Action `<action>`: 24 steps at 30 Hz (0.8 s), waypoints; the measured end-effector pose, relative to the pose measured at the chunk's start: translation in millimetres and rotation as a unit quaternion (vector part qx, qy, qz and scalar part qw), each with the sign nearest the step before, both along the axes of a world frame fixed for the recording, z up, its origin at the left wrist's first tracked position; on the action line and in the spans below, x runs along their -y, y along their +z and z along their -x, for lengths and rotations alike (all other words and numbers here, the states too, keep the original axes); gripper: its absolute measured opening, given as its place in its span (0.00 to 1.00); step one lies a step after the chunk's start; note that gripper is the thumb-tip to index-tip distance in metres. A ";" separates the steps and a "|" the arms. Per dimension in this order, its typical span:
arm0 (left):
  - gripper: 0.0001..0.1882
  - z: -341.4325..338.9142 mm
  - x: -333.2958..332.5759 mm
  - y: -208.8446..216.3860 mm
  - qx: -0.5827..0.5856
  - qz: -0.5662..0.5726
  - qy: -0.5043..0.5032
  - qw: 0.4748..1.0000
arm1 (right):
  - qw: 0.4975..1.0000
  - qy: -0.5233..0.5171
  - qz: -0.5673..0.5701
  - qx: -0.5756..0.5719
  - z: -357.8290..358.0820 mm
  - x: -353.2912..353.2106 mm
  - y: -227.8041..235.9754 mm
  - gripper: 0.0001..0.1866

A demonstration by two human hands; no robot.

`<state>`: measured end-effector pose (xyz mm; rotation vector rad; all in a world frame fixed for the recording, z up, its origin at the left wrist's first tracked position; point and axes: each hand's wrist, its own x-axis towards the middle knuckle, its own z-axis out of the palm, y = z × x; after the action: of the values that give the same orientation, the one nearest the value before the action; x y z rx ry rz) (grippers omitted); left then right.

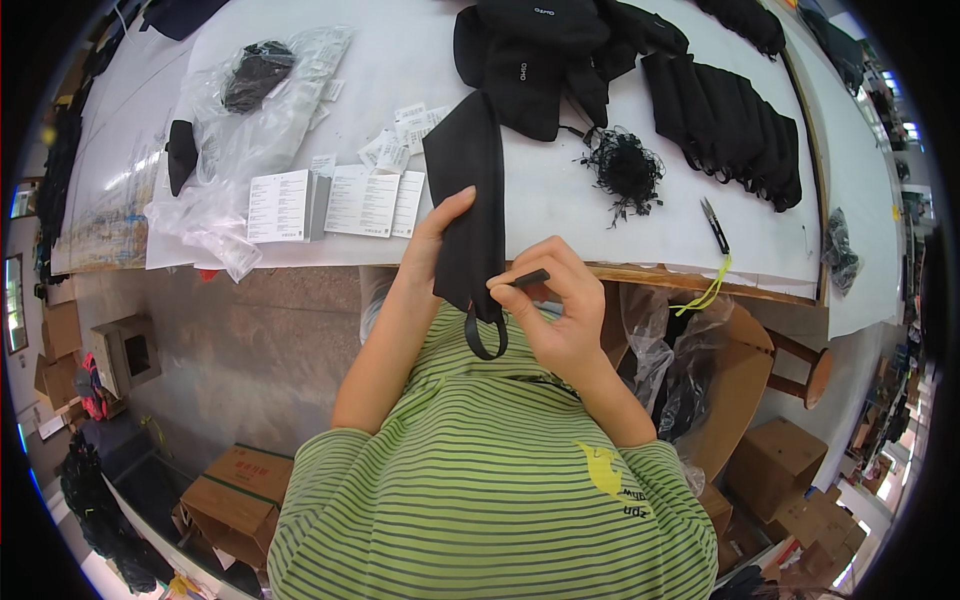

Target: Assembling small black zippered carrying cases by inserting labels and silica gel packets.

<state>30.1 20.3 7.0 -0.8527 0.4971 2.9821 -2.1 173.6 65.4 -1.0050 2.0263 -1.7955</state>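
A long, flat black fabric pouch (466,170) stands tilted upward over the near table edge. My left hand (432,235) grips it along its left side, with the thumb lying on its face. At the pouch's lower right edge, my right hand (562,310) pinches a short black strip (530,279) between thumb and fingers. This strip looks like a zipper pull, but its joint with the pouch is hidden by the fingertips. A black wrist loop (486,345) hangs from the pouch's bottom end, in front of my striped shirt.
Stacks of white printed cards (280,207) and clear plastic bags (285,110) lie left on the white table. Black pouches (725,130) are lined up at right, near a tangle of black cords (625,168) and thread snips (715,226). More black pouches (525,60) are piled behind.
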 end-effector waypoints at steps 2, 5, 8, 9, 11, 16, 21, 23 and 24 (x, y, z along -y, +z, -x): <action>0.11 -0.1 -2.3 1.0 0.002 -0.001 -0.019 1.000 | 1.000 -0.016 0.011 -0.004 0.8 1.5 0.7 0.04; 0.12 2.0 -5.9 3.3 0.006 0.008 -0.040 0.999 | 0.998 -0.055 0.004 -0.026 1.9 2.4 3.4 0.04; 0.12 0.7 -4.2 4.4 0.020 0.007 0.007 1.000 | 0.999 -0.026 0.013 -0.014 0.6 1.1 2.6 0.04; 0.12 1.2 -3.8 5.5 0.020 0.006 0.007 1.000 | 1.000 -0.009 0.009 -0.012 -0.2 -0.2 1.9 0.04; 0.12 1.6 -3.0 6.9 0.041 0.007 0.030 0.999 | 1.000 0.008 0.004 -0.010 -0.4 -0.9 1.2 0.04; 0.12 1.6 -0.5 1.6 0.017 0.018 0.018 1.000 | 1.000 -0.001 0.000 -0.005 -0.5 0.0 2.5 0.06; 0.13 -1.2 -1.9 1.1 0.003 0.066 -0.018 0.998 | 0.999 -0.047 -0.004 -0.025 1.0 4.0 4.0 0.04; 0.13 0.8 -6.3 6.7 0.026 0.055 -0.010 0.998 | 0.997 -0.063 0.004 -0.040 1.8 6.4 3.2 0.03; 0.13 0.9 -5.9 8.3 0.026 0.055 -0.010 0.998 | 0.995 -0.070 0.022 -0.074 2.3 7.5 1.5 0.04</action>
<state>29.2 26.2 15.3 -0.9254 0.6705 2.9299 -4.4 166.1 66.9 -1.0604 2.2046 -1.8952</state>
